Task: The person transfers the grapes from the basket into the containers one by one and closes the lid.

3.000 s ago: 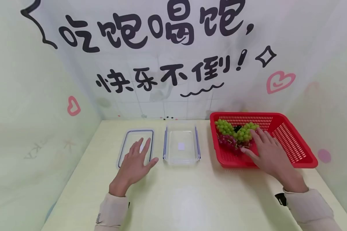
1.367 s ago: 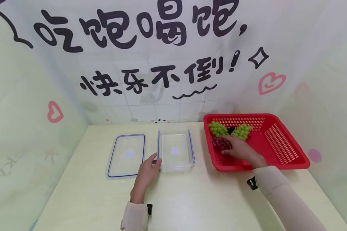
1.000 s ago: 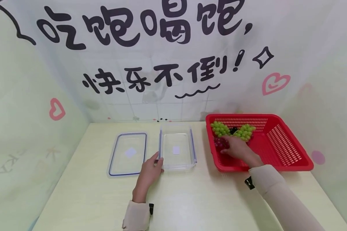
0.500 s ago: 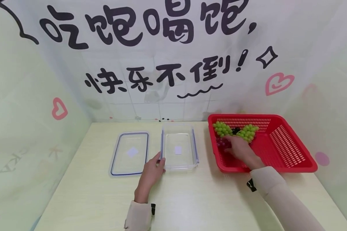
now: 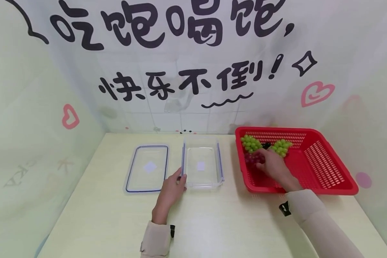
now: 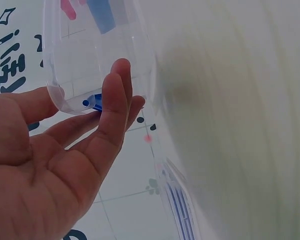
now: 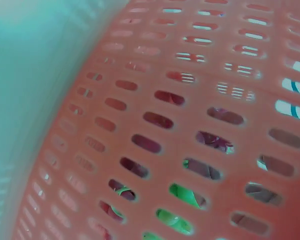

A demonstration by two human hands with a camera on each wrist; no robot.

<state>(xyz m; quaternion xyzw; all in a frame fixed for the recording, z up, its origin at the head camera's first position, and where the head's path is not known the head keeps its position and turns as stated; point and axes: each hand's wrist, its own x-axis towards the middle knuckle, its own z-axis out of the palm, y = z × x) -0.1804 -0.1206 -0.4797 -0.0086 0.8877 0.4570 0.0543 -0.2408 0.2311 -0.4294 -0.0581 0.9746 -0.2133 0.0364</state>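
Two green grape bunches (image 5: 251, 143) and one purple bunch (image 5: 252, 159) in slotted red basket (image 5: 322, 165), right hand (image 5: 274, 168) gripping purple bunch, left hand (image 5: 171, 188) pinching clear rectangular container (image 5: 202, 166), flat lid (image 5: 147, 168) left.

Red slotted basket (image 5: 322, 161). Inside: two green grape bunches (image 5: 251, 143), one dark red-purple bunch (image 5: 252, 159). Clear container (image 5: 202, 168) with blue clips, white label at centre. Clear lid (image 5: 147, 168), blue seal line, white label. Pale yellow table (image 5: 213, 222). Beige sleeves (image 5: 319, 218).
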